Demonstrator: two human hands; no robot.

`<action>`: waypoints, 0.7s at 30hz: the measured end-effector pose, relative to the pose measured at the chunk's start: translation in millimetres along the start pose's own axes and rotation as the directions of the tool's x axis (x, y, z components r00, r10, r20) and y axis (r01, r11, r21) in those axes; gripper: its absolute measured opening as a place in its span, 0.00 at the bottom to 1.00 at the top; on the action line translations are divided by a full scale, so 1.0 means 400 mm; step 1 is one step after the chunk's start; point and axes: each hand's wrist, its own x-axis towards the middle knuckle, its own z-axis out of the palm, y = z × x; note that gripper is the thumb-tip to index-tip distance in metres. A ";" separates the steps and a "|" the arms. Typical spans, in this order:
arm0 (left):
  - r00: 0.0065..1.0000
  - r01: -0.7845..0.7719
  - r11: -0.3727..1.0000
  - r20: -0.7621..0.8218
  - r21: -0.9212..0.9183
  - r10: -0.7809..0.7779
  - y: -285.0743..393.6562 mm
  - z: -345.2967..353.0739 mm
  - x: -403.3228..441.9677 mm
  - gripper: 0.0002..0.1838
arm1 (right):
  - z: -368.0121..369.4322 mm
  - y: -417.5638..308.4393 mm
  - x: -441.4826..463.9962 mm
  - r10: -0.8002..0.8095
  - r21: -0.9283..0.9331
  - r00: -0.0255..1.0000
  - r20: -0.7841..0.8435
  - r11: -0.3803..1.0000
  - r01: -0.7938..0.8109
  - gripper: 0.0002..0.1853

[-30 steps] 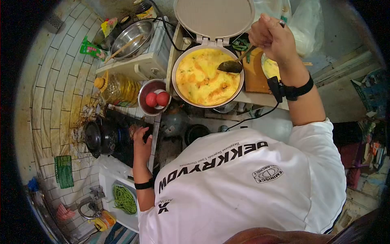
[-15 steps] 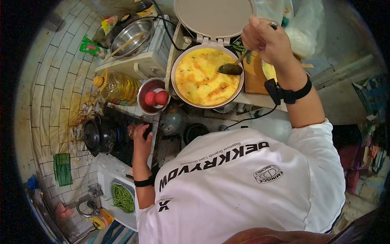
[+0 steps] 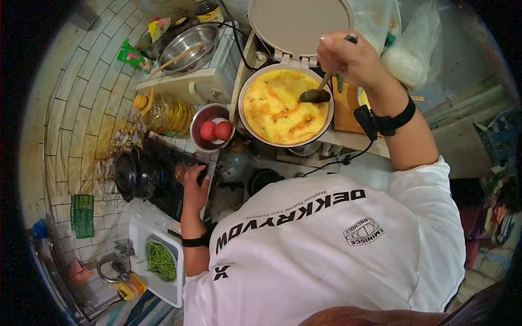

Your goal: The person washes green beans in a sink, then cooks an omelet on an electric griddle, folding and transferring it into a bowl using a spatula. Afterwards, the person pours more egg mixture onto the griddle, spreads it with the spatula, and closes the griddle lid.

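Head | right hand [image 3: 348, 58] grips ladle [image 3: 315, 96], slanting bowl-end down-left | left hand [image 3: 194, 186]: hold unclear

Right hand [image 3: 348, 57]: moved left, closer to the pan [image 3: 241, 100]
Ladle [image 3: 315, 96]: handle now steeper than a second ago
View: swung slightly, pan now farther right

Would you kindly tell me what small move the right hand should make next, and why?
Probably draw the ladle gently across the egg layer: the right hand grips its handle, its head is at the layer's right side, the surface looks uneven, and the lid stands open.
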 end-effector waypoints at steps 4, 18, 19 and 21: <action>1.000 0.010 1.000 -0.022 -0.005 -0.011 -0.013 -0.005 -0.011 0.18 | -0.059 0.025 -0.025 -0.061 0.242 0.994 -0.089 0.967 0.081 0.24; 0.995 -0.040 0.997 -0.099 -0.064 0.033 -0.047 -0.011 -0.053 0.18 | -0.027 -0.033 -0.077 -0.176 0.232 0.984 -0.028 0.956 0.178 0.25; 0.994 -0.035 0.999 -0.100 -0.028 0.032 -0.044 -0.015 -0.057 0.18 | -0.017 -0.036 -0.072 -0.188 0.238 0.982 0.016 0.955 0.179 0.26; 0.994 -0.033 0.999 -0.103 0.012 0.034 -0.031 -0.029 -0.059 0.18 | -0.005 -0.018 -0.052 -0.176 0.237 0.984 0.027 0.957 0.165 0.26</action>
